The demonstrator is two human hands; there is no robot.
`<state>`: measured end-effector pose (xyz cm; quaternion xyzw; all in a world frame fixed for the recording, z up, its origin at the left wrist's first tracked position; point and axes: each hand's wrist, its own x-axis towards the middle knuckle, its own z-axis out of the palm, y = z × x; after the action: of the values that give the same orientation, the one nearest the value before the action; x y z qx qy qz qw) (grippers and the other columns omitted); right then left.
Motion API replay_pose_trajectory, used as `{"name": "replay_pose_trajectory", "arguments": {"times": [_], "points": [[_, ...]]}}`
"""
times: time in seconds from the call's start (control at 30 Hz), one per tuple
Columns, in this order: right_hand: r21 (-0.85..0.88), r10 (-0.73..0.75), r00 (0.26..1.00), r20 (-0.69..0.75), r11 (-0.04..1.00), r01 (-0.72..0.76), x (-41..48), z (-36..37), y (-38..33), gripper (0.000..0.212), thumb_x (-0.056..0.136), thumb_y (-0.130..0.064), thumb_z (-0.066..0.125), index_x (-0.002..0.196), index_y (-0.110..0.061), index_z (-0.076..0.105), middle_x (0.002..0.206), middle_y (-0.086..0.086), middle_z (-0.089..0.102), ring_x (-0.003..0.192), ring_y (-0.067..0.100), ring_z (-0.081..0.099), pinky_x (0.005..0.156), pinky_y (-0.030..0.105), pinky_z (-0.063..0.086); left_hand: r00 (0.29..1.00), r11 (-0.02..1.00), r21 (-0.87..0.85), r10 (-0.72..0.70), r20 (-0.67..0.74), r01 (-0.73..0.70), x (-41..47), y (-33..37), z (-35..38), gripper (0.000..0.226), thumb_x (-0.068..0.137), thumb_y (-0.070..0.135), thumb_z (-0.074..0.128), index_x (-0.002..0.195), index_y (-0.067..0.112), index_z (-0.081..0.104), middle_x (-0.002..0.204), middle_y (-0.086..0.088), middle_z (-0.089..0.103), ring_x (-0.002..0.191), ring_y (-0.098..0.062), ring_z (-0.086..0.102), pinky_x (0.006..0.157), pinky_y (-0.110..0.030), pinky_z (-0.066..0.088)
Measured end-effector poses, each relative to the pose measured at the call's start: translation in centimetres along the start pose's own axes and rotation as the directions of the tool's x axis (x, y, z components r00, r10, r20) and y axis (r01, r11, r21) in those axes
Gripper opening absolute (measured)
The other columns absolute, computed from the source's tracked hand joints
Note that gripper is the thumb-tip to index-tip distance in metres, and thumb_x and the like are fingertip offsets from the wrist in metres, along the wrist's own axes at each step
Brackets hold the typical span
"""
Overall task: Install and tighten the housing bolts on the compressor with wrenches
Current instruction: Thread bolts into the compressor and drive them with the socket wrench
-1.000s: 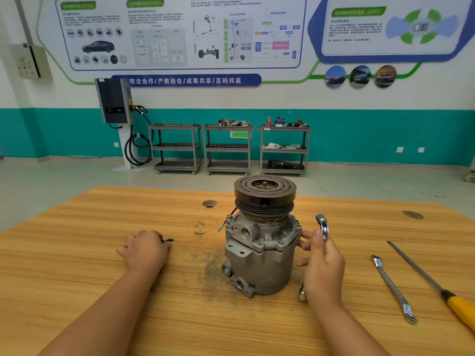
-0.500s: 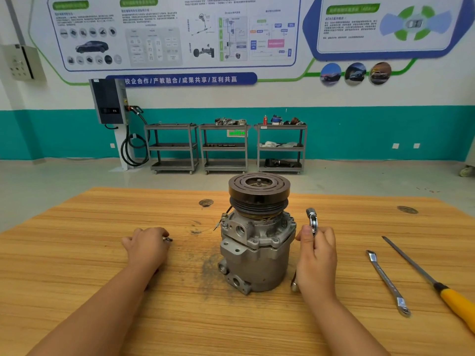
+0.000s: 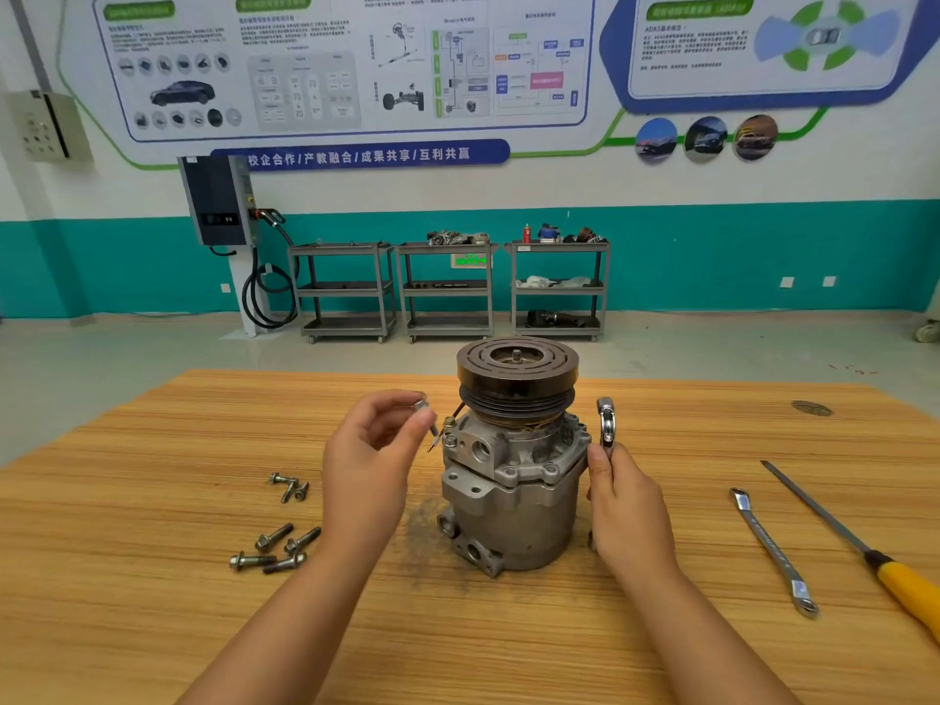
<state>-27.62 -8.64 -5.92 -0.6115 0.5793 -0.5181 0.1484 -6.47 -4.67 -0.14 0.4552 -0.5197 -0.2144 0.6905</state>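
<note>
Matt cast-metal compressor (image 3: 508, 491) on grained wooden table (image 3: 152, 628).

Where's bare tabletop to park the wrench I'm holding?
Bare table lies between the compressor and the spare wrench, and along the near edge in front of the compressor. Crowded: loose bolts left of the left hand; screwdriver beside the spare wrench.

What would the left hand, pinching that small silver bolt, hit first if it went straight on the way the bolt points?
Most likely the grey cast-metal compressor: the small silver bolt in the left hand aims down-right at its upper flange, just short of it. Depth is hard to judge.
</note>
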Motion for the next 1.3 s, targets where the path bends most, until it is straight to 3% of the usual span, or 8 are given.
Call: {"name": "replay_pose_trajectory", "arguments": {"times": [0.1,0.23,0.4,0.57,0.73,0.93,1.13,1.3], "points": [[0.003,0.037,0.999,0.001,0.999,-0.037,0.1,-0.1,0.0,0.03,0.1,-0.038,0.035,0.075,-0.024,0.046,0.07,0.0,0.059,0.065,0.018,0.056,0.054,0.031,0.039,0.998,0.998,-0.051,0.05,0.049,-0.048,-1.9,1.1,1.4,0.018,0.079,0.022,0.075,0.086,0.038,0.069,0.081,0.007,0.073,0.081,-0.006,0.068,0.074,-0.014,0.051],[0.003,0.071,0.997,0.038,0.997,-0.071,0.2,-0.3,-0.3,0.024,0.099,-0.03,0.038,0.078,-0.023,0.047,0.071,0.002,0.06,0.063,0.021,0.056,0.057,0.035,0.043,0.992,0.995,0.023,0.096,0.084,-0.098,-3.0,0.9,2.8,0.021,0.077,0.016,0.078,0.081,0.035,0.07,0.079,0.015,0.072,0.079,0.002,0.066,0.073,-0.007,0.046],[-0.062,0.128,0.981,0.149,0.991,-0.12,0.4,-0.6,-0.4,0.011,0.089,-0.013,0.047,0.08,-0.019,0.046,0.072,0.003,0.055,0.066,0.021,0.052,0.056,0.034,0.039,0.99,0.984,0.122,0.122,0.074,-0.13,-3.0,0.4,3.5,0.029,0.074,0.016,0.08,0.078,0.043,0.069,0.087,0.007,0.068,0.086,0.008,0.061,0.075,-0.003,0.041],[-0.137,0.152,0.974,0.166,0.982,-0.13,0.4,-0.9,-0.8,0.01,0.089,-0.015,0.049,0.081,-0.02,0.051,0.075,-0.001,0.059,0.069,0.016,0.055,0.059,0.032,0.044,0.967,0.932,0.26,0.235,0.099,-0.253,-2.9,0.2,3.8,0.034,0.073,0.015,0.08,0.079,0.043,0.063,0.091,0.026,0.065,0.098,0.003,0.051,0.081,-0.003,0.034],[-0.317,0.177,0.956,0.236,0.944,-0.096,0.4,-1.4,-1.1,0.013,0.089,-0.018,0.049,0.078,-0.024,0.048,0.077,-0.002,0.06,0.073,0.018,0.057,0.061,0.033,0.046,0.95,0.902,0.298,0.301,0.087,-0.313,-3.0,0.0,3.8,0.029,0.072,0.013,0.082,0.078,0.036,0.064,0.086,0.027,0.063,0.1,-0.005,0.054,0.085,-0.005,0.035],[-0.384,0.204,0.919,0.338,0.921,-0.064,0.1,-1.7,-1.6,0.016,0.091,-0.014,0.046,0.104,-0.022,0.047,0.091,0.001,0.061,0.086,0.023,0.06,0.074,0.036,0.052,0.952,0.902,0.303,0.289,0.103,-0.307,-2.9,-0.1,4.1,0.022,0.072,0.017,0.082,0.076,0.032,0.066,0.087,0.025,0.063,0.101,-0.008,0.054,0.085,-0.002,0.031],[-0.441,0.232,0.915,0.331,0.895,-0.067,0.1,-1.7,-1.8,0.016,0.092,-0.013,0.047,0.105,-0.02,0.04,0.094,0.0,0.055,0.085,0.022,0.055,0.071,0.034,0.048,0.914,0.842,0.357,0.361,0.185,-0.405,-2.4,0.1,3.5,0.019,0.071,0.015,0.081,0.081,0.026,0.07,0.089,0.026,0.062,0.097,-0.012,0.052,0.087,-0.009,0.034],[-0.452,0.206,0.95,0.236,0.888,-0.08,0.0,-1.4,-1.5,0.013,0.095,-0.016,0.046,0.104,-0.02,0.036,0.079,-0.004,0.05,0.075,0.019,0.054,0.064,0.035,0.049,0.864,0.771,0.392,0.433,0.256,-0.502,-2.2,0.2,3.1,0.014,0.072,0.014,0.081,0.084,0.016,0.075,0.089,0.017,0.065,0.094,-0.009,0.047,0.088,-0.011,0.034]]}}
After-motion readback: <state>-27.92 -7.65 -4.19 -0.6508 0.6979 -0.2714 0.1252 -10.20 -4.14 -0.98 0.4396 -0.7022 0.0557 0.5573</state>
